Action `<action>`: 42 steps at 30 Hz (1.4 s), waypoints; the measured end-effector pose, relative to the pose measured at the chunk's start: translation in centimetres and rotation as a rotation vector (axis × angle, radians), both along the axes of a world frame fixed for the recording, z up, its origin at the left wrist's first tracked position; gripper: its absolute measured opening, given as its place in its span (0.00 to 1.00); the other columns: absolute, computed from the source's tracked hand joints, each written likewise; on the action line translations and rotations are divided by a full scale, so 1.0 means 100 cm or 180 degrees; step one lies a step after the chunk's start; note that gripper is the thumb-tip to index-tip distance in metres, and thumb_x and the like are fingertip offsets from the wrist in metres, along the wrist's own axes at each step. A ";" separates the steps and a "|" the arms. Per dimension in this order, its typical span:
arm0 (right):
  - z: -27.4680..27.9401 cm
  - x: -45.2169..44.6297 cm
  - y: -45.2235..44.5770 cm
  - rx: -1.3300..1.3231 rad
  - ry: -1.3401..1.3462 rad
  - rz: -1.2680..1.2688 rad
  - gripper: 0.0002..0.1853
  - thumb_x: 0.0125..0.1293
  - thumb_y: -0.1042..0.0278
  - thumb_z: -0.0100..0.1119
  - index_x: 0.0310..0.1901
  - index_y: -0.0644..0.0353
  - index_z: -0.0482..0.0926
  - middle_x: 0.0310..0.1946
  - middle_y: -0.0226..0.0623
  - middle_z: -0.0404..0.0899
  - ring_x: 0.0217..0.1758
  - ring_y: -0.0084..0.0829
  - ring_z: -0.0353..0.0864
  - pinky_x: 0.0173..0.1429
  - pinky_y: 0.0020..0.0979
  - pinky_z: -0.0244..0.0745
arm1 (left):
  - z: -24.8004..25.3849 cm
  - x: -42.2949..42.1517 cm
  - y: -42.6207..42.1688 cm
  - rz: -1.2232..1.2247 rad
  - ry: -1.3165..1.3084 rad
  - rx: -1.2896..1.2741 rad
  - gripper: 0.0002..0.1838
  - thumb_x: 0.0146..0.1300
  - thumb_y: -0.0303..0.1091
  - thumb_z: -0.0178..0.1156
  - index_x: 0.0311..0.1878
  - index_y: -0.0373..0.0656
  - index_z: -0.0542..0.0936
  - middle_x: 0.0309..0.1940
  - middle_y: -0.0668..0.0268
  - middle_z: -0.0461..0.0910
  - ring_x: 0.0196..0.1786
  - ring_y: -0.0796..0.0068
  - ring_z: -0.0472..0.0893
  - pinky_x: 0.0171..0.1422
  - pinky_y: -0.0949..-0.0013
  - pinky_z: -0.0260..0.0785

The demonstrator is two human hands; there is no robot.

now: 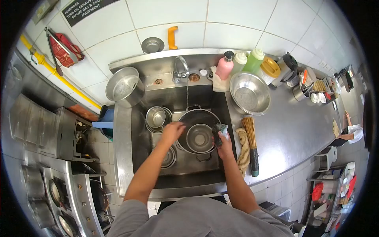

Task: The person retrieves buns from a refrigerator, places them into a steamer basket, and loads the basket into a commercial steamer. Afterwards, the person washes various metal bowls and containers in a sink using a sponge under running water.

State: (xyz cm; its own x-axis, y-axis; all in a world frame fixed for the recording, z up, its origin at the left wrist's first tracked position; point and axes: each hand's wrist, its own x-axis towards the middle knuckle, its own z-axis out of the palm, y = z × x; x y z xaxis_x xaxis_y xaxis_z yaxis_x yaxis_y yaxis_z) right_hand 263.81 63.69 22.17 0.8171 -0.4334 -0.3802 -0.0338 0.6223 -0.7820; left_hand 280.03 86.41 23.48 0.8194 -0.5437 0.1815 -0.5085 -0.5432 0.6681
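Observation:
My left hand [173, 131] hovers over the left rim of a large two-handled pot [185, 115] in the sink, fingers loosely bent, nothing visible in them. In my right hand [225, 144] is a dark scouring pad [218, 132] with a pale, bluish-white piece beside it, at the pot's right rim. A metal bowl [199, 138] sits inside the pot, close to the right hand. Water runs from the faucet [181, 69] down toward the pot's back. Smaller nested metal containers [156, 117] stand left of the pot, and round metalware [169, 158] lies partly hidden below my left forearm.
A tall pot [124, 85] stands at the sink's back left corner. On the right counter are a perforated metal bowl [250, 93], a stick brush [250, 142], a crumpled cloth [242, 152] and several bottles [225, 66]. A stove [75, 205] is at lower left; another person [352, 134] is far right.

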 end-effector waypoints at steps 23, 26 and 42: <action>0.047 0.033 -0.011 0.0393 -0.0564 0.0255 0.19 0.75 0.53 0.46 0.60 0.54 0.70 0.49 0.33 0.79 0.42 0.30 0.81 0.44 0.34 0.76 | 0.038 0.026 -0.043 -0.0835 -0.1060 0.0036 0.33 0.60 0.19 0.51 0.69 0.55 0.70 0.67 0.56 0.71 0.68 0.53 0.72 0.71 0.58 0.67; 0.073 0.068 -0.007 0.0083 -0.0601 0.0084 0.22 0.76 0.50 0.43 0.60 0.56 0.71 0.49 0.35 0.79 0.43 0.28 0.79 0.45 0.33 0.75 | 0.034 0.038 -0.048 0.0390 0.0340 -0.1151 0.23 0.69 0.24 0.49 0.66 0.49 0.74 0.60 0.53 0.76 0.59 0.62 0.78 0.67 0.62 0.68; 0.089 0.180 0.024 -0.7081 0.0100 0.1211 0.11 0.55 0.64 0.65 0.41 0.53 0.83 0.42 0.36 0.83 0.54 0.40 0.78 0.54 0.39 0.72 | 0.052 0.038 -0.062 0.0955 0.2830 -0.2344 0.19 0.67 0.25 0.51 0.61 0.42 0.74 0.36 0.64 0.81 0.28 0.72 0.80 0.28 0.67 0.75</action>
State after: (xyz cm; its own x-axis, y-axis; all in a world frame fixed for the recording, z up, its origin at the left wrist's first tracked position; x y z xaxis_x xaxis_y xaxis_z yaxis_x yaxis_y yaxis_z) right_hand 281.81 66.10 31.05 0.9443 0.0714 0.3214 0.0765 -0.9971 -0.0032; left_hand 283.83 80.19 28.65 0.8923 -0.3121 -0.3261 0.3722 0.1002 0.9227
